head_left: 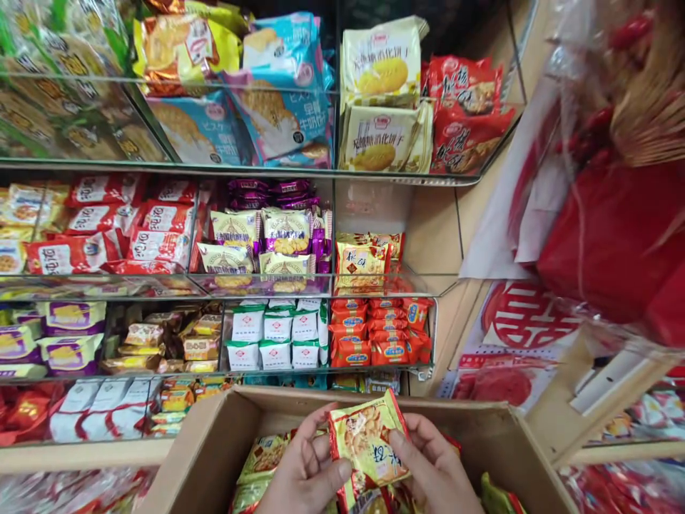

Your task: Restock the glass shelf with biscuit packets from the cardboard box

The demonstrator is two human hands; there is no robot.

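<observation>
Both my hands hold one yellow snack packet with red edges [369, 439] above an open cardboard box [203, 450]. My left hand [307, 464] grips its left side, thumb on the front. On the right side my right hand [436, 464] pinches it, thumb pressed on the printed face. Inside the box lie more yellow packets [262, 460], partly hidden by my hands. Similar yellow packets [361, 260] stand in a shelf compartment straight ahead, above small orange-red packets [350, 335].
Tiered shelves with clear dividers hold red packets [75, 250], blue biscuit packets [278, 107], cream packets [382, 135] and white-green packets [275, 335]. A red item in clear plastic [615, 235] hangs at the right, near the box's right side.
</observation>
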